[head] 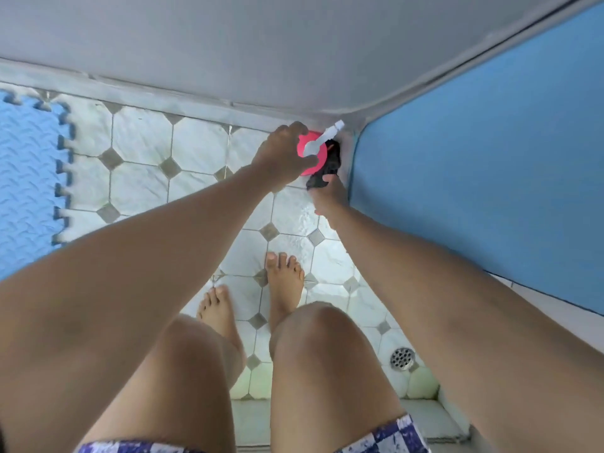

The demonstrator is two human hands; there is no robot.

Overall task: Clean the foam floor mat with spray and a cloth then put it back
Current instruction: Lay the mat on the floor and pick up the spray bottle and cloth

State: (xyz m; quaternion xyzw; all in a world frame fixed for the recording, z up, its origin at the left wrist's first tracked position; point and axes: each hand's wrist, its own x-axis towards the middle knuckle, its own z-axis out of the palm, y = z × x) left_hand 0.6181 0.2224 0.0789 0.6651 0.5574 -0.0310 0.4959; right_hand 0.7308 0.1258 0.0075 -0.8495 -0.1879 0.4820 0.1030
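Tiled floor (196,148), grey wall far; blue mat (490,158) leaning right, another mat (26,174) left, drain (402,358) near. Left hand (281,155) grip holds pink spray bottle (312,155); right hand (328,196) grip holds dark cloth (327,166).

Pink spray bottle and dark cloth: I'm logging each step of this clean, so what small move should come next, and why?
Probably lift both off the floor: the left hand is closed on the pink spray bottle with white trigger, the right hand grips the dark cloth, and the blue foam mat leans against the wall alongside.

One head-worn wide-angle view looks steeply down, close over outstretched arms, toward the tiled floor (196,148).
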